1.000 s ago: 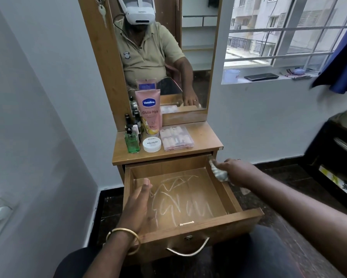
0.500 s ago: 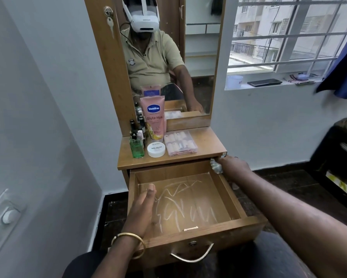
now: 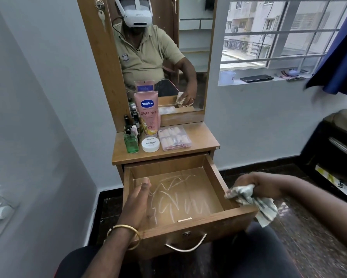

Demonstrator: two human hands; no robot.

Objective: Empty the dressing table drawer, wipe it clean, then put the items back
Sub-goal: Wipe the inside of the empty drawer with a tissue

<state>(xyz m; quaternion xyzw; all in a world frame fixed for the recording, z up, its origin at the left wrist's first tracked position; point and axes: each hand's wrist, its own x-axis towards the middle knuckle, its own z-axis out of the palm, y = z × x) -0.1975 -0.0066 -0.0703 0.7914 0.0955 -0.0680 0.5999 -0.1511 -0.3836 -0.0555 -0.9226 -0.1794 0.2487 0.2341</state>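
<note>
Right hand (image 3: 259, 186): fingers curled tight round crumpled striped grey-and-white cloth (image 3: 253, 203), held at right wall of pulled-out wooden drawer (image 3: 214, 177), cloth possibly touching rim. Left hand (image 3: 137, 201): fingers straight, gripping nothing, inside drawer at left wall. Drawer floor: pale streaks, one small white stick (image 3: 184, 219) near front. Tabletop above: pink Vaseline lotion tube (image 3: 148, 115), green glass bottle (image 3: 131, 142), round white nail-polish jar (image 3: 150, 144), clear plastic compartment box (image 3: 174, 137).
</note>
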